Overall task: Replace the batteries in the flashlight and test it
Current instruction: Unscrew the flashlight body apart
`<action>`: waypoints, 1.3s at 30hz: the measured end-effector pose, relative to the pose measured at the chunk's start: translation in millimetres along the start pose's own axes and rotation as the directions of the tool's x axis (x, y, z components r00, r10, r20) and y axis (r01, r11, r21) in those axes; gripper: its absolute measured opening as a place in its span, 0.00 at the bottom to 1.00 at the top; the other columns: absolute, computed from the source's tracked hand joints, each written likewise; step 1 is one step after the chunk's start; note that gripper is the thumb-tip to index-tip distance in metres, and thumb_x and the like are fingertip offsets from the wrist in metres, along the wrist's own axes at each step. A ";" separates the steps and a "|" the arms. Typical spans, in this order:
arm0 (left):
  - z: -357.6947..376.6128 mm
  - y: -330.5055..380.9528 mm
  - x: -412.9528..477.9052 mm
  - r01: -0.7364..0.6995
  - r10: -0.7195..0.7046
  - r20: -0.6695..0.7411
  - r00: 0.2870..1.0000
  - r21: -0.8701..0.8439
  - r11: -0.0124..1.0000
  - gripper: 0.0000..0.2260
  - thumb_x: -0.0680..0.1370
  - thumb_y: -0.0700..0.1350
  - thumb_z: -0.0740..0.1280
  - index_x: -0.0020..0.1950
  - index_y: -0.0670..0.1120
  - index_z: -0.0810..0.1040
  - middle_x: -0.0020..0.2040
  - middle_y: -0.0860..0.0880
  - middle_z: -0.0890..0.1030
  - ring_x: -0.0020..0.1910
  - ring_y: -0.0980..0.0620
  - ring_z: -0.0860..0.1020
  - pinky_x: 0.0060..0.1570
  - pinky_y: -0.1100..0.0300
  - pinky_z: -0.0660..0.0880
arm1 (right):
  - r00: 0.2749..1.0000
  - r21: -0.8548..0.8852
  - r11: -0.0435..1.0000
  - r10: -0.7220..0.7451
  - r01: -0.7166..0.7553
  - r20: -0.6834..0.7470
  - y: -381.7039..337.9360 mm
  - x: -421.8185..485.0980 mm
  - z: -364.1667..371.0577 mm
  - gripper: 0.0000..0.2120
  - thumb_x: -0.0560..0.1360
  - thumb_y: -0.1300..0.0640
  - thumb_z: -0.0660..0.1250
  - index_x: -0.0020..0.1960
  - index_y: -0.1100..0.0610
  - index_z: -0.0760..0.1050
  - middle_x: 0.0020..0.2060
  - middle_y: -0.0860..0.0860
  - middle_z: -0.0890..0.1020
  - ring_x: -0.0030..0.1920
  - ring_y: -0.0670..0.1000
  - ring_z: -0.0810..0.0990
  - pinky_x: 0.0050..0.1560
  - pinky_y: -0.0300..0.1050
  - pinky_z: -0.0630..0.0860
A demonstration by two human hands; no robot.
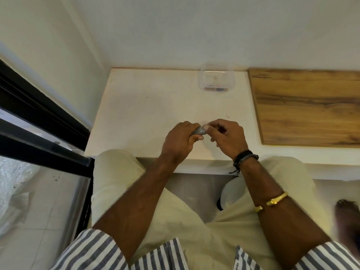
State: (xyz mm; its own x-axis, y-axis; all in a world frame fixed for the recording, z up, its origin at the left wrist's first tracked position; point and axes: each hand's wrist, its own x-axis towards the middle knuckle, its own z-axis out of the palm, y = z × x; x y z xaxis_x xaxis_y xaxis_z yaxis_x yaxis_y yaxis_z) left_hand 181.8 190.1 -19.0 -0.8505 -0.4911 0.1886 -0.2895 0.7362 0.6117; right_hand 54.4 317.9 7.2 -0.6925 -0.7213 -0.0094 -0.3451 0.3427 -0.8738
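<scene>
A small grey flashlight (199, 131) is held above the near part of the white table (148, 106). My left hand (179, 141) is wrapped around its body, hiding most of it. My right hand (228, 137) meets it at the right end, thumb and fingertips pinched on the flashlight's tip. Whether a cap or a battery is between those fingers cannot be told. Near the table's back edge stands a clear plastic container (215, 79) with small items in it, possibly batteries.
A wooden board (307, 106) lies on the right of the table. White walls close off the back and left. A black-framed glass door (39, 121) runs along the left. My legs in pale trousers are under the table's front edge.
</scene>
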 end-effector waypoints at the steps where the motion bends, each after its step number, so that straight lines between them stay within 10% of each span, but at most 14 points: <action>1: 0.2 -0.1 -0.2 0.001 -0.001 -0.003 1.000 -0.004 1.000 0.13 0.81 0.51 0.64 0.62 0.47 0.79 0.51 0.48 0.83 0.47 0.50 0.77 0.49 0.54 0.76 | 1.000 0.008 1.000 -0.026 0.026 -0.002 0.2 0.1 -0.8 0.08 0.78 0.49 0.72 0.53 0.52 0.83 0.39 0.44 0.84 0.38 0.44 0.83 0.38 0.38 0.80; 8: -1.9 1.5 -0.3 -0.001 0.001 -0.005 1.000 -0.009 1.000 0.13 0.81 0.51 0.65 0.61 0.46 0.79 0.50 0.47 0.82 0.46 0.49 0.77 0.48 0.54 0.75 | 0.988 0.065 0.989 -0.139 0.136 0.061 -1.5 -0.1 -7.3 0.13 0.73 0.68 0.75 0.54 0.56 0.84 0.52 0.50 0.85 0.52 0.48 0.82 0.53 0.51 0.83; 14: -1.0 2.7 -0.4 0.002 -0.002 -0.008 1.000 -0.006 1.000 0.13 0.81 0.50 0.65 0.63 0.45 0.79 0.52 0.47 0.82 0.48 0.50 0.77 0.49 0.56 0.74 | 0.999 0.035 0.999 0.037 -0.038 0.023 -3.4 -0.2 -4.2 0.11 0.76 0.43 0.72 0.57 0.44 0.79 0.48 0.41 0.83 0.44 0.45 0.84 0.41 0.37 0.80; 24: 0.5 -0.4 0.2 0.010 -0.010 0.006 1.000 0.002 1.000 0.14 0.81 0.51 0.65 0.63 0.46 0.78 0.51 0.46 0.82 0.46 0.49 0.77 0.48 0.54 0.75 | 0.988 0.032 0.989 -0.144 0.143 0.063 -1.8 -0.7 -7.5 0.13 0.72 0.69 0.74 0.54 0.58 0.84 0.51 0.50 0.85 0.51 0.49 0.83 0.52 0.44 0.82; 31: -0.3 2.8 -0.8 0.007 -0.007 0.007 1.000 -0.006 1.000 0.15 0.81 0.51 0.65 0.63 0.45 0.78 0.52 0.46 0.83 0.47 0.49 0.77 0.49 0.54 0.75 | 1.000 0.009 1.000 0.004 -0.004 0.001 -1.3 -0.1 -4.4 0.11 0.77 0.46 0.72 0.56 0.49 0.82 0.45 0.42 0.84 0.44 0.46 0.85 0.42 0.43 0.83; 39: -2.6 2.4 0.4 0.027 -0.027 0.028 0.999 -0.015 1.000 0.14 0.81 0.50 0.65 0.63 0.45 0.78 0.52 0.46 0.82 0.48 0.49 0.77 0.50 0.53 0.76 | 0.993 0.020 0.994 -0.112 0.112 0.039 -3.3 -0.4 -7.6 0.10 0.74 0.63 0.76 0.53 0.54 0.84 0.47 0.47 0.85 0.45 0.48 0.83 0.50 0.47 0.82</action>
State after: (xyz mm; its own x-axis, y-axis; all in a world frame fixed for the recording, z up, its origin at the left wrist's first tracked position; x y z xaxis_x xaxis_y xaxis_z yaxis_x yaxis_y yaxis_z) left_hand 182.0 190.5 -15.5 -0.8543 -0.4974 0.1506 -0.3060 0.7157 0.6278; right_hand 51.0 321.6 13.7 -0.6244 -0.7779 0.0702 -0.4078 0.2479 -0.8788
